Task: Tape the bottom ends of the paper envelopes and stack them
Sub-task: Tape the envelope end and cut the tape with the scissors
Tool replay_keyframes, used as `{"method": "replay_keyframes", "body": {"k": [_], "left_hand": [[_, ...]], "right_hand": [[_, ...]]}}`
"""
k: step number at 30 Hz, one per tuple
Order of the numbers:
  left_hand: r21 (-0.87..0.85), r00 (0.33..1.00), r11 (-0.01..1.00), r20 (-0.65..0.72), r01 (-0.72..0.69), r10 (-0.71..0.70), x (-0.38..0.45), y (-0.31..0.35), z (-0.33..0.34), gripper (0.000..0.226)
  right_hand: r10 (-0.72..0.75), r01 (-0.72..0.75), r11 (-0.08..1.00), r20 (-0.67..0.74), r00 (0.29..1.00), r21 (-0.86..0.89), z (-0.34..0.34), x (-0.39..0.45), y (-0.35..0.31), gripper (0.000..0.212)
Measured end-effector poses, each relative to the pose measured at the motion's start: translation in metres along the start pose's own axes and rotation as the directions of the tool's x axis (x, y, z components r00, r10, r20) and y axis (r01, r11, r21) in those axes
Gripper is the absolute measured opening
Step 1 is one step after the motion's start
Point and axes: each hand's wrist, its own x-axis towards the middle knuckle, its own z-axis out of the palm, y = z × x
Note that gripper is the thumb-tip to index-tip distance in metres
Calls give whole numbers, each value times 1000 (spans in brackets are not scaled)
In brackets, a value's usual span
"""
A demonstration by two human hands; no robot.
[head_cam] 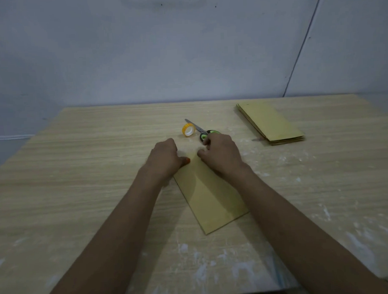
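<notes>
Both hands sit on the far end of the envelope (210, 194), mid-surface (79, 172): left hand (165, 157) and right hand (222, 154), fingers curled, press it flat, likely for taping. Tape (188, 129) and scissors (201, 130) wait at 12 o'clock; the stack (271, 122) lies at 2 o'clock.

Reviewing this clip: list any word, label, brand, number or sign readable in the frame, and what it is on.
None can be read.
Tape roll: yellow core, no legible print at this size.
Scissors: no marking visible.
Envelope under both hands, and the stack of envelopes: plain faces, no writing.
Table and wall: only smudges and specks.
</notes>
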Motion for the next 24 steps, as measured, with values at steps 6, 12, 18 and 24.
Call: {"method": "replay_keyframes", "body": {"k": [6,12,18,24], "left_hand": [[-288,983,952,176,103,-53,3,-5,-9,24],[-583,991,808,135,89,-12,4,-22,-19,23],[-669,997,742,31,-36,76,8,-32,-15,19],[-686,995,725,-3,-71,95,6,-29,-15,16]], "right_hand": [[39,-36,988,-13,999,148,2,-3,0,31],[122,-51,914,-153,981,403,5,-2,-4,12],[86,62,880,-285,955,472,4,-1,-9,20],[6,189,898,-439,899,398,1,-1,-11,17]]}}
